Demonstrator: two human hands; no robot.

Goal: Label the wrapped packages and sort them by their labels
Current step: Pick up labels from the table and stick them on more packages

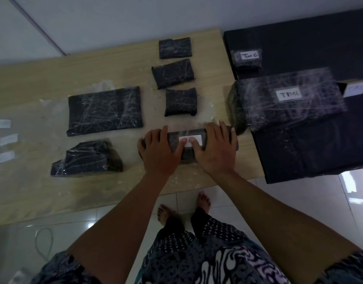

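I see the black wrapped package (188, 146) lying near the front edge of the wooden table (33, 191), a blank white label (190, 140) on its top. Both hands grip it: the left hand (161, 152) curls over its left end, the right hand (214, 150) over its right end, and both thumbs press on the label.

Just behind it sit three small unlabelled packages in a row going back: nearest (181, 101), middle (173, 73), farthest (175, 47). To the left lie a large flat package (104, 110) and a lumpy package (87, 159) nearer the front edge. Three blank labels (6, 140) sit at the far left.

On the right, touching the table's edge, I see a black surface (299, 158) carrying a big package marked "TIMC" (287, 99) and, behind it, a small one marked "TIM C" (247, 58). The big one stands just right of the right hand. Bare tabletop stretches across the front left.
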